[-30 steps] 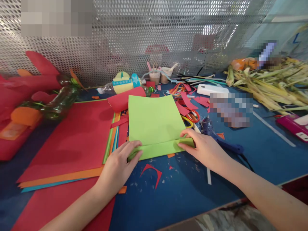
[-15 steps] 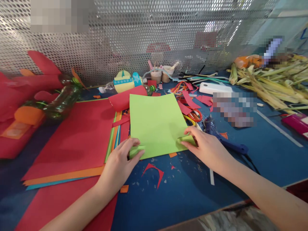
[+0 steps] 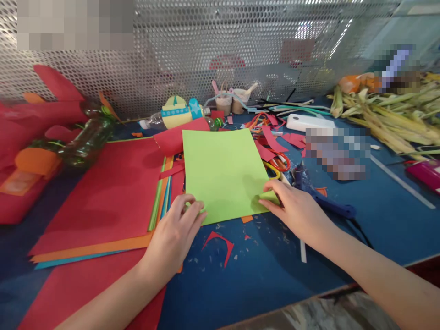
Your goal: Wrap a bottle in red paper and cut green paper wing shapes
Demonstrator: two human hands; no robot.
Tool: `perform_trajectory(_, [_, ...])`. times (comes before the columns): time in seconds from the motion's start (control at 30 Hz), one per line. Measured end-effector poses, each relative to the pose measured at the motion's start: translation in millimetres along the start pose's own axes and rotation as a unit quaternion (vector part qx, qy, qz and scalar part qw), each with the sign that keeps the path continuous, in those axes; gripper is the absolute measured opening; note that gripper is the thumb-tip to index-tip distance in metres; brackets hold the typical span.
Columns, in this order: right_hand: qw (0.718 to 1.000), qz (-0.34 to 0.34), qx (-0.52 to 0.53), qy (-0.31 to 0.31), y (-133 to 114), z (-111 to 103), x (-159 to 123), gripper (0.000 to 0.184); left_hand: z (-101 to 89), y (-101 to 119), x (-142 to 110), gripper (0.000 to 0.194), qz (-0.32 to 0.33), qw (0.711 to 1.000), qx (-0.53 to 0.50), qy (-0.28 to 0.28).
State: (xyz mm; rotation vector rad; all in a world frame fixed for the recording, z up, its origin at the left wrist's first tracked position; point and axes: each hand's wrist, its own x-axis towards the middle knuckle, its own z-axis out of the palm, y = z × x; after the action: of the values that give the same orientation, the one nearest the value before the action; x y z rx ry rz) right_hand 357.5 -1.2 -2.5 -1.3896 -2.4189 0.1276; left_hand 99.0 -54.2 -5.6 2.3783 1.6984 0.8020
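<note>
A light green craft sheet lies in front of me, its near edge facing my body. At its near left corner, my left hand is closed with fingers bent over the edge; they hide that corner. My right hand pinches the near right corner, which curls up between thumb and fingers. A blue glue gun rests just beyond my right hand. Yellow and orange-red scissor-like handles stick out from under the sheet's right side.
Stacked red sheets over other colours lie left. Behind stand a decorated plastic bottle, a red-wrapped bottle and small cups. Red scraps, a white device and dried husks lie right. A perforated metal panel closes the back.
My left fingers have shifted and curled further over the near left corner, covering the fold that showed there. My right hand keeps its pinch. The view has shifted slightly.
</note>
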Motion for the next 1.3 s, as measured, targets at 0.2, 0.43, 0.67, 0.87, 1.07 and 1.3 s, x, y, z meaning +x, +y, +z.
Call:
perform_trajectory(0.2, [1.000, 0.001, -0.013, -0.007, 0, 1, 0, 0.009, -7.7, -3, -2, 0.021, 0.081, 0.990, 0.116, -0.003])
perform_trajectory(0.43, [1.000, -0.007, 0.001, 0.002, 0, 2, 1, 0.007, -9.5, 21, -11, 0.044, 0.230, 0.961, 0.104, -0.110])
perform_trajectory(0.67, [1.000, -0.006, 0.004, -0.005, 0, 1, 0, 0.011, -2.9, 26, -18, 0.054, 0.193, 0.963, 0.114, -0.149])
perform_trajectory(0.87, [1.000, 0.000, 0.016, -0.014, 0, 0, 1, 0.012, -2.6, 24, -18, 0.055, 0.178, 0.968, 0.097, -0.151])
perform_trajectory(1.07, [0.999, 0.018, 0.033, -0.019, 0, -1, 1, 0.008, -1.6, 21, -19, 0.056, 0.180, 0.969, 0.094, -0.140])
perform_trajectory(1.3, [0.999, 0.030, 0.025, -0.023, -1, -2, 2, 0.008, -1.2, 21, -17, 0.054, 0.186, 0.967, 0.105, -0.140])
